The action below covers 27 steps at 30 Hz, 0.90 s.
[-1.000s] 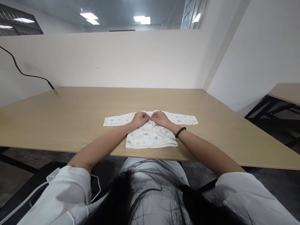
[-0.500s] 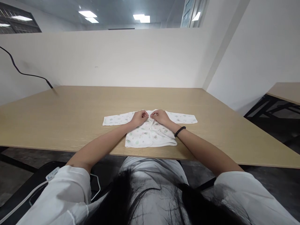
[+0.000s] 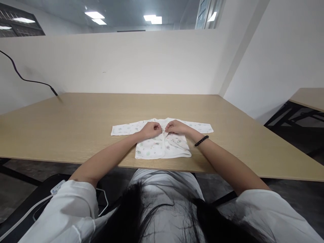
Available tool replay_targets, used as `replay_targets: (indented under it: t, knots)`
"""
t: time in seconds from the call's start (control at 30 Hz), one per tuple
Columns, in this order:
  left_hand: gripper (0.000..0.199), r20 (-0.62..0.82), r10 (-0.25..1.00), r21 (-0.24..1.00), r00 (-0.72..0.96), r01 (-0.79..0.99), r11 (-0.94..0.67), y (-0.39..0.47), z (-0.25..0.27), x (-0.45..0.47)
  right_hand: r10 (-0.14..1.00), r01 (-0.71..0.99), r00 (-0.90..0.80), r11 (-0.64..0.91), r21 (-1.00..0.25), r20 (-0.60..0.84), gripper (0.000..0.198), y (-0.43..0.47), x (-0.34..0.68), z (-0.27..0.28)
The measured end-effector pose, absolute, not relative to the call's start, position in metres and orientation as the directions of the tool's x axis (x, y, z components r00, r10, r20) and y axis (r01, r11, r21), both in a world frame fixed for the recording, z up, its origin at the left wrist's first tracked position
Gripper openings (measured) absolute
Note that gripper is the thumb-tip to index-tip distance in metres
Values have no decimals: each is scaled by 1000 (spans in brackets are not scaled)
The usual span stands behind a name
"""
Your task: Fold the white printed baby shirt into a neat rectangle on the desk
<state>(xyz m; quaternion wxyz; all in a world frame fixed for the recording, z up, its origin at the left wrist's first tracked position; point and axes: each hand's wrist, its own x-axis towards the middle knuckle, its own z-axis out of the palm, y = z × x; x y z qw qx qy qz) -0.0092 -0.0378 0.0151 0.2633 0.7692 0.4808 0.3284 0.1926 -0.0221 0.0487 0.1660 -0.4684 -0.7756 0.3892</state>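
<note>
A small white baby shirt [image 3: 149, 149] with a pale printed pattern lies on the table, its sleeves spread to both sides and its hem towards me. My left hand [image 3: 151, 130] is closed in a pinch on the shirt's front, just left of the centre opening. Opposite it, my right hand [image 3: 174, 127] pinches the cloth on the right side of the opening, a small gap away. The fabric wrinkles below my right fingers. Whatever fastening lies between the fingertips is too small to make out.
The wooden table [image 3: 83, 118] reaches back to a white partition [image 3: 136, 64]. A black cable [image 3: 32, 81] hangs down at the left. Another table [image 3: 308, 98] stands at the far right. A white cord [image 3: 27, 212] runs beside my left arm.
Both hands have shifted slightly towards me down the front opening. My right hand and forearm have also moved a little to the right. The shirt's sleeves lie as before.
</note>
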Motion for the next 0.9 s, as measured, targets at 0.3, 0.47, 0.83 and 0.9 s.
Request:
replay_targets:
  t: [0.3,0.47,0.83,0.9]
  knots:
    - [22,199,884,734,423,533,-420,-43,21,-8,814,544,-558,211,-812,-162,9,-16,199,48]
    - [25,179,850,739,495,503,-448,-39,23,-13,785,506,-593,190,-842,-180,10,-15,200,47]
    - [32,174,854,751,491,495,-438,-35,20,-15,798,475,-580,172,-863,-160,16,-16,196,43]
    - [28,171,851,755,497,489,-438,-35,21,-15,805,488,-576,201,-850,-141,14,-16,195,41]
